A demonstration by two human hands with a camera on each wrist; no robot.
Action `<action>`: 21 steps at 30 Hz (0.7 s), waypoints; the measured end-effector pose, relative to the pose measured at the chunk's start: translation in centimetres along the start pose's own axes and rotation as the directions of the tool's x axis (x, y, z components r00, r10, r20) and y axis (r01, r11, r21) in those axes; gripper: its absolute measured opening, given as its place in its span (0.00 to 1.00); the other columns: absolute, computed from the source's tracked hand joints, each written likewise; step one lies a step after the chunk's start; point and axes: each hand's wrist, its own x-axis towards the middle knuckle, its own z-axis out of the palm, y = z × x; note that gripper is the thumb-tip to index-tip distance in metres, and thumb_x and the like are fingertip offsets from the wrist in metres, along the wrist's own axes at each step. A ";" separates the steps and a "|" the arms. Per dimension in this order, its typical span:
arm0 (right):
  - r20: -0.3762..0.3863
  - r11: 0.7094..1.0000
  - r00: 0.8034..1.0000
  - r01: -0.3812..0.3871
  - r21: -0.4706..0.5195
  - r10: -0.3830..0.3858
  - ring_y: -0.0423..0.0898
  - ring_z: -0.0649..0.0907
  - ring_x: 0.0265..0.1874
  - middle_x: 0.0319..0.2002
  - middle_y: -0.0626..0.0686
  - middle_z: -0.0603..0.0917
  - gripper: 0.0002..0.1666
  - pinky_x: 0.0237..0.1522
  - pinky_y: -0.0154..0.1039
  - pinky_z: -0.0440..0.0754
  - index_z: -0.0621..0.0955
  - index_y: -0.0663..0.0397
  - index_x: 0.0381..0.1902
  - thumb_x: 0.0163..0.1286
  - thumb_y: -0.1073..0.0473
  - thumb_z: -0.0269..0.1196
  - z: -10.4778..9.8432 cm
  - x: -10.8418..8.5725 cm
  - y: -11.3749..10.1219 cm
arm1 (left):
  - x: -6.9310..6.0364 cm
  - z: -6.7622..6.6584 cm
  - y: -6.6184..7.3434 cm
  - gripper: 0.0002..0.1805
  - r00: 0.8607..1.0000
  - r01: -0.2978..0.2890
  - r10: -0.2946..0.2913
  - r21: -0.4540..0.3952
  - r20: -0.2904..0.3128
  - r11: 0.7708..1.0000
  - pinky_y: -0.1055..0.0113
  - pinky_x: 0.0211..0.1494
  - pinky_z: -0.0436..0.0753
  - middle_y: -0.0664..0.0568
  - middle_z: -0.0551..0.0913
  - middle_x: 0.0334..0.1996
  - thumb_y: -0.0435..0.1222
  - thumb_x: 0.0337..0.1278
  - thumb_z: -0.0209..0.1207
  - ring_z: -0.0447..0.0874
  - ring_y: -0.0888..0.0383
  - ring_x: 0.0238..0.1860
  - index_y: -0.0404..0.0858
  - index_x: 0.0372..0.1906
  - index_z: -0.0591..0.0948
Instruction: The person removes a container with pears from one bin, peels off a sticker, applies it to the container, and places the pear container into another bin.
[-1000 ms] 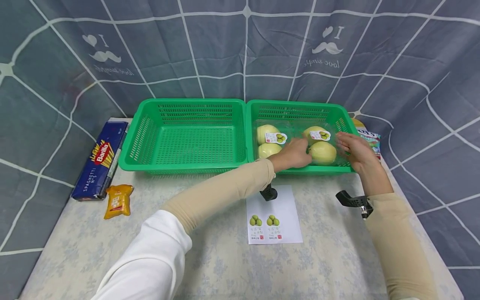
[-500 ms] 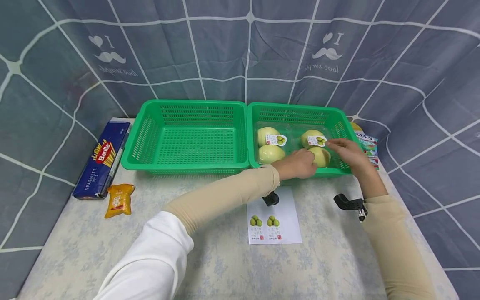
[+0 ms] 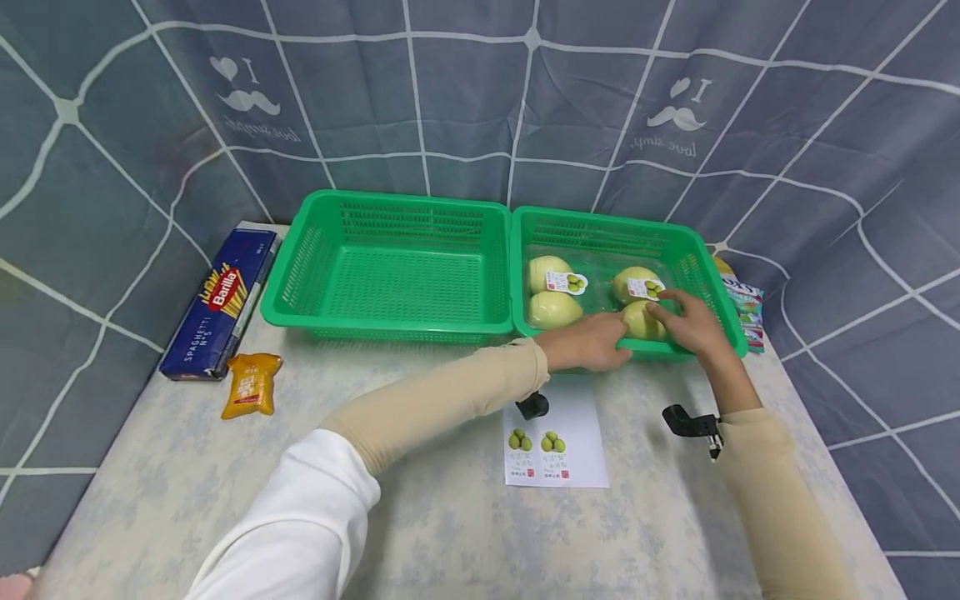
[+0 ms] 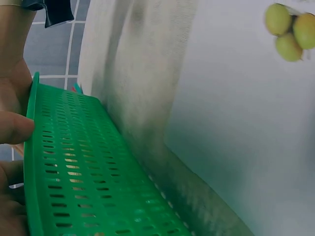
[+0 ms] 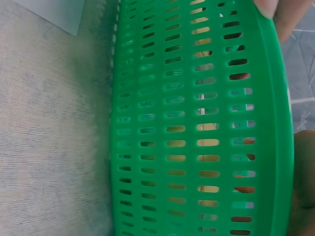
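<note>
Inside the right green basket lie two clear plastic packs of pale yellow fruit, each with a white label. My left hand is at the front rim; its forefinger reaches to the front fruit of the right pack. In the left wrist view the thumb touches the basket rim, and the other fingers are partly hidden behind it. My right hand lies over that pack's right side, thumb and fingers spread, fingertips by the label. The left pack's fruit sits apart from both hands.
A second green basket adjoins on the left. Beyond it are a blue spaghetti box and an orange snack packet. A paper sheet with printed fruit lies in front, and a colourful bag stands far right.
The right pack has shifted slightly left in its basket. My right hand has come in from the basket's right side onto the fruit, while my left hand has drawn back toward the front rim.
</note>
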 end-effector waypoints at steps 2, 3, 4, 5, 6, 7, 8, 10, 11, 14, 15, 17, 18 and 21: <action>-0.016 1.000 1.000 0.007 -0.018 -0.007 0.74 0.55 0.75 0.76 0.74 0.56 0.40 0.70 0.73 0.58 0.60 0.67 0.76 0.80 0.42 0.47 0.0 0.0 0.4 | -0.1 0.1 0.0 0.22 1.000 -0.017 0.017 0.018 -0.015 1.000 0.63 0.70 0.74 0.46 0.73 0.71 0.44 0.76 0.48 0.74 0.53 0.70 0.35 0.63 0.78; -0.020 0.999 1.000 0.011 -0.030 -0.011 0.75 0.56 0.74 0.75 0.75 0.56 0.40 0.70 0.73 0.58 0.59 0.67 0.76 0.80 0.42 0.47 0.0 0.0 0.6 | -0.1 0.2 0.0 0.22 1.000 -0.023 0.024 0.020 -0.020 1.000 0.63 0.68 0.75 0.46 0.74 0.70 0.43 0.76 0.49 0.75 0.54 0.68 0.36 0.63 0.78; -0.024 0.999 1.000 0.019 -0.044 -0.020 0.75 0.57 0.74 0.75 0.75 0.57 0.40 0.69 0.73 0.59 0.59 0.68 0.76 0.80 0.43 0.47 0.0 0.0 0.7 | -0.2 0.3 0.1 0.22 0.999 -0.030 0.031 0.025 -0.026 0.999 0.63 0.68 0.75 0.46 0.74 0.70 0.43 0.76 0.49 0.75 0.54 0.68 0.36 0.64 0.78; -0.028 0.998 0.999 0.028 -0.063 -0.030 0.75 0.58 0.73 0.74 0.76 0.58 0.40 0.69 0.73 0.59 0.60 0.68 0.76 0.80 0.43 0.48 0.1 0.0 0.9 | -0.2 0.3 0.2 0.22 0.999 -0.034 0.035 0.028 -0.031 0.999 0.63 0.69 0.75 0.46 0.74 0.70 0.43 0.76 0.49 0.75 0.53 0.69 0.35 0.65 0.77; -0.030 0.996 0.999 0.039 -0.077 -0.041 0.75 0.59 0.73 0.73 0.76 0.59 0.40 0.68 0.73 0.60 0.60 0.69 0.75 0.80 0.44 0.48 0.1 0.0 1.0 | -0.3 0.4 0.2 0.23 0.999 -0.035 0.036 0.032 -0.036 0.999 0.62 0.70 0.75 0.47 0.73 0.71 0.43 0.76 0.49 0.74 0.53 0.70 0.35 0.67 0.75; -0.032 0.994 0.998 0.050 -0.094 -0.054 0.75 0.59 0.72 0.73 0.77 0.60 0.40 0.68 0.73 0.61 0.60 0.70 0.75 0.80 0.44 0.48 0.2 0.0 1.1 | -0.4 0.5 0.3 0.24 0.999 -0.034 0.035 0.035 -0.037 0.999 0.62 0.70 0.75 0.47 0.73 0.71 0.43 0.76 0.50 0.74 0.53 0.70 0.36 0.68 0.75; -0.032 0.993 0.998 0.057 -0.104 -0.061 0.75 0.60 0.72 0.72 0.77 0.60 0.39 0.68 0.73 0.61 0.60 0.70 0.75 0.80 0.44 0.48 0.2 0.0 1.1 | -0.5 0.5 0.3 0.24 0.999 -0.032 0.033 0.038 -0.039 0.999 0.61 0.71 0.74 0.47 0.73 0.72 0.43 0.76 0.50 0.73 0.53 0.71 0.36 0.69 0.74; -0.035 0.991 0.997 0.066 -0.119 -0.070 0.75 0.60 0.72 0.72 0.77 0.61 0.40 0.67 0.73 0.61 0.60 0.70 0.74 0.80 0.44 0.47 0.2 0.0 1.1 | -0.6 0.6 0.4 0.25 0.999 -0.023 0.024 0.040 -0.044 0.999 0.61 0.73 0.73 0.48 0.71 0.73 0.43 0.76 0.50 0.71 0.54 0.73 0.37 0.70 0.72; -0.039 0.990 0.997 0.065 -0.125 -0.070 0.76 0.60 0.72 0.72 0.77 0.61 0.40 0.67 0.73 0.61 0.60 0.70 0.75 0.80 0.44 0.47 0.2 -0.1 1.2 | -0.6 0.6 0.5 0.26 0.999 -0.019 0.021 0.039 -0.045 0.999 0.61 0.74 0.72 0.48 0.71 0.73 0.43 0.76 0.50 0.70 0.54 0.74 0.37 0.71 0.72; -0.055 0.989 0.996 0.067 -0.135 -0.075 0.76 0.61 0.71 0.72 0.78 0.61 0.40 0.67 0.73 0.61 0.61 0.70 0.74 0.80 0.43 0.47 0.0 -0.3 1.1 | -0.7 0.5 0.5 0.27 0.999 -0.018 0.018 0.004 -0.048 1.000 0.62 0.77 0.68 0.49 0.69 0.75 0.43 0.76 0.50 0.66 0.54 0.76 0.39 0.73 0.69; -0.063 0.988 0.995 0.070 -0.141 -0.080 0.76 0.61 0.71 0.71 0.78 0.62 0.40 0.67 0.73 0.61 0.61 0.70 0.74 0.80 0.44 0.47 -0.1 -0.4 1.1 | -0.8 0.4 0.5 0.27 0.998 -0.022 0.021 -0.021 -0.051 1.000 0.63 0.78 0.66 0.50 0.68 0.75 0.43 0.76 0.49 0.65 0.54 0.77 0.39 0.74 0.68; -0.077 0.986 0.993 0.073 -0.149 -0.085 0.76 0.61 0.71 0.71 0.78 0.62 0.40 0.67 0.73 0.61 0.61 0.71 0.74 0.80 0.43 0.47 -0.2 -0.6 1.0 | -1.2 0.2 0.2 0.28 0.998 -0.039 0.034 -0.079 -0.060 0.996 0.64 0.79 0.64 0.49 0.67 0.76 0.43 0.76 0.49 0.63 0.54 0.78 0.39 0.75 0.67; -0.081 0.986 0.993 0.075 -0.151 -0.088 0.76 0.61 0.71 0.71 0.78 0.62 0.40 0.67 0.73 0.61 0.61 0.71 0.74 0.80 0.43 0.47 -0.2 -0.7 1.0 | -1.6 0.0 0.0 0.28 0.997 -0.044 0.037 -0.111 -0.065 0.993 0.64 0.79 0.63 0.50 0.67 0.76 0.43 0.76 0.49 0.62 0.54 0.78 0.40 0.75 0.66; -0.083 0.985 0.992 0.081 -0.153 -0.095 0.77 0.60 0.71 0.71 0.79 0.61 0.41 0.67 0.74 0.60 0.60 0.73 0.74 0.80 0.43 0.47 -0.2 -1.0 1.1 | -4.1 -0.9 -1.3 0.28 0.995 -0.067 0.051 -0.196 -0.084 0.978 0.62 0.80 0.62 0.49 0.66 0.76 0.43 0.77 0.50 0.60 0.53 0.79 0.41 0.76 0.65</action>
